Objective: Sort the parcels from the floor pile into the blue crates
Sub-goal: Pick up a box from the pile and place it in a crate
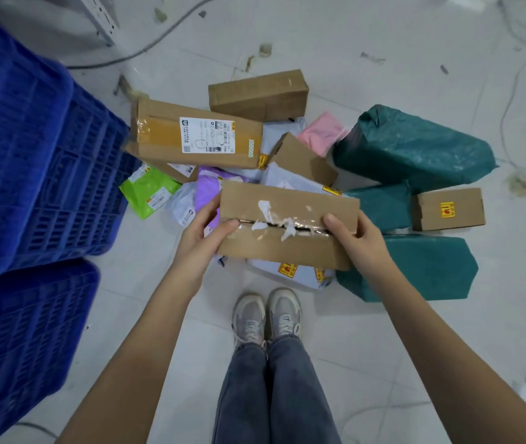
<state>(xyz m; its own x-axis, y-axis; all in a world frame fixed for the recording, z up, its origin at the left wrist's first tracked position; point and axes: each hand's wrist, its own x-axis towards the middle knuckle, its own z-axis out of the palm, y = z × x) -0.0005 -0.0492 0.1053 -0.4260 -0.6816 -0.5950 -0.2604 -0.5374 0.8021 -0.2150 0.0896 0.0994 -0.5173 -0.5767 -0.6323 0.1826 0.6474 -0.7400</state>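
Both hands grip a flat cardboard box (289, 224) above the pile: left hand (205, 233) at its left end, right hand (356, 235) at its right, fingers closed round the edges, thumbs on the torn tape seam. Below lie more boxes, green bags (415, 145) and mailers on the floor (383, 331). Two blue crates (31, 155) stand left.

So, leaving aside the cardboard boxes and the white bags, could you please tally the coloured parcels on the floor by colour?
Dark green parcels: 3
Pink bag: 1
Purple bag: 1
Lime green bag: 1
Total: 6
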